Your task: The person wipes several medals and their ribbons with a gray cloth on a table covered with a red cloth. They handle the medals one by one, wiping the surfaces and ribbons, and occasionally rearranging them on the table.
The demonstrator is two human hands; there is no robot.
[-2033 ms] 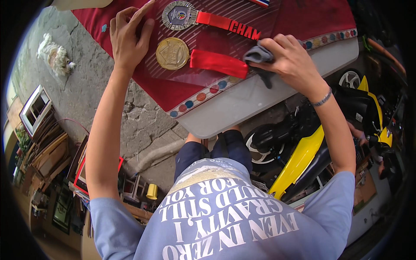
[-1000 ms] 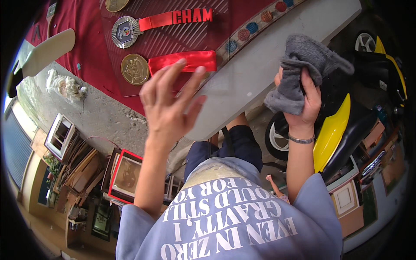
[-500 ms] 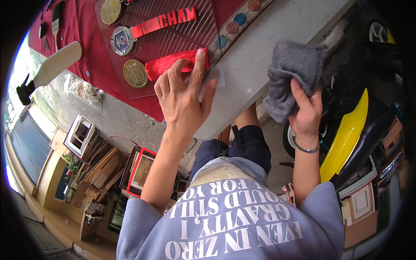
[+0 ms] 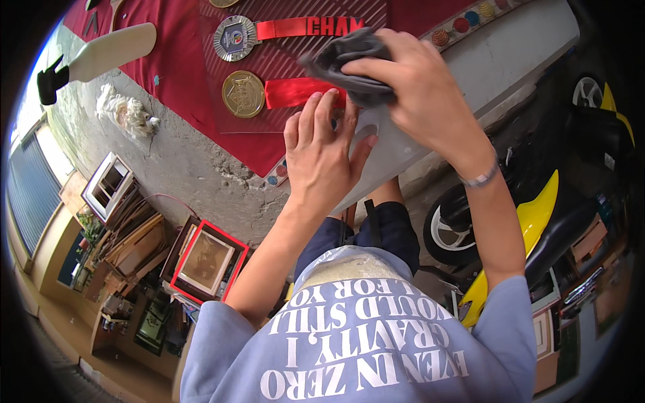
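My left hand rests with its fingers spread at the end of a red ribbon. That ribbon joins a round gold medal. In my right hand is a bunched dark grey cloth, blurred at its far end, above the ribbons and just beyond my left fingertips. Farther back lies a silver medal with a scalloped rim and a red lettered ribbon, whose right end meets the cloth. Both medals lie within a clear ribbed sheet on a red tablecloth.
A white spray bottle with a black head lies on the left. Below it is a crumpled white rag. Picture frames are stacked at lower left, one red-edged. A trim band with coloured discs borders the tablecloth. A yellow-and-black motorcycle stands right.
My right hand has carried the grey cloth left and forward, from beyond the table edge to over the ribbons. My left hand stays at the ribbon's end. The whole view has shifted.
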